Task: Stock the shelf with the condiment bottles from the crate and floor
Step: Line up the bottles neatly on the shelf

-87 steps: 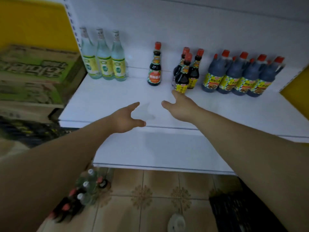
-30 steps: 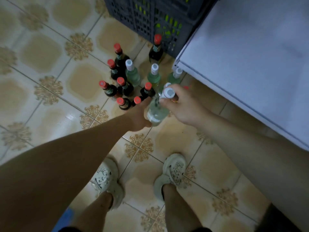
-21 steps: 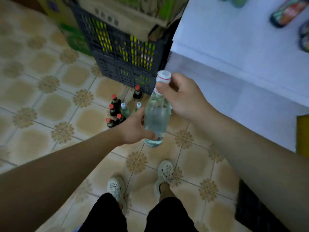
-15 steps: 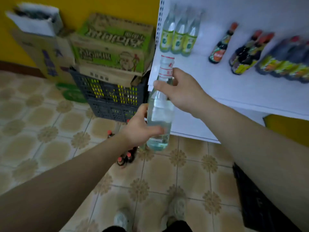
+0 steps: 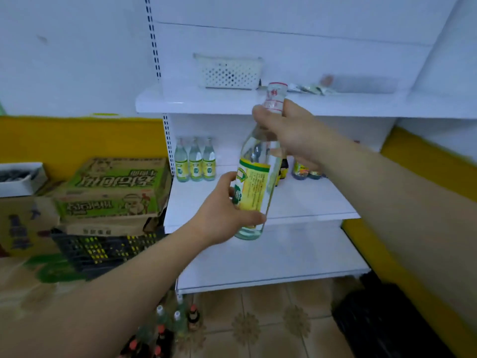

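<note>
Clear bottle (image 5: 258, 184) with a yellow-green label is held in the air in front of the shelf (image 5: 309, 202), near upright with a slight tilt, level with the shelf's middle board and touching no board. Left hand (image 5: 219, 218) is wrapped round the lower body at the label. Right hand (image 5: 289, 127) is clamped on the neck just below the white cap. At the left rear of the shelf's middle board, three matching clear bottles (image 5: 195, 161) stand upright in a row. Further right on the same board, dark bottles (image 5: 304, 171) are partly hidden behind the held bottle and right forearm; count cannot be told. On the shelf's upper board sits a white perforated basket (image 5: 228, 72). Left of the shelf, cartons (image 5: 113, 189) are stacked on a dark crate (image 5: 103, 251). On the floor below the shelf's left corner stands a cluster of bottles (image 5: 167, 326) with red and white caps
</note>
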